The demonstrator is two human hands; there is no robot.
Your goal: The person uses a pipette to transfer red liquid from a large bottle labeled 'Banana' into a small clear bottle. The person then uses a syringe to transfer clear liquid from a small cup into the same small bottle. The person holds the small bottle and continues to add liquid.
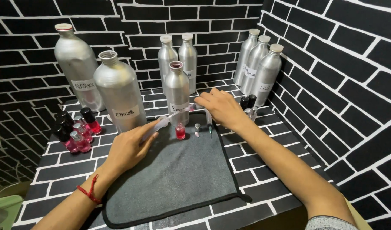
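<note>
My left hand [129,147] holds a clear syringe [163,122] that points up and right, toward the small open vial of pink liquid [180,131] standing on the grey cloth mat [178,174]. My right hand [221,106] reaches to the mat's far edge, its fingertips at the base of the open aluminium bottle [177,96] beside a small pink-tinted item. A second syringe [209,123] lies on the mat just under this hand. A small cap and sprayer part [197,127] sit next to the vial.
Two large aluminium bottles [118,91] stand at the back left, more capped ones [263,70] at the back and back right. Several small pink perfume vials with black caps [76,130] cluster at left; a few more [248,104] at right. Brick-pattern walls close in.
</note>
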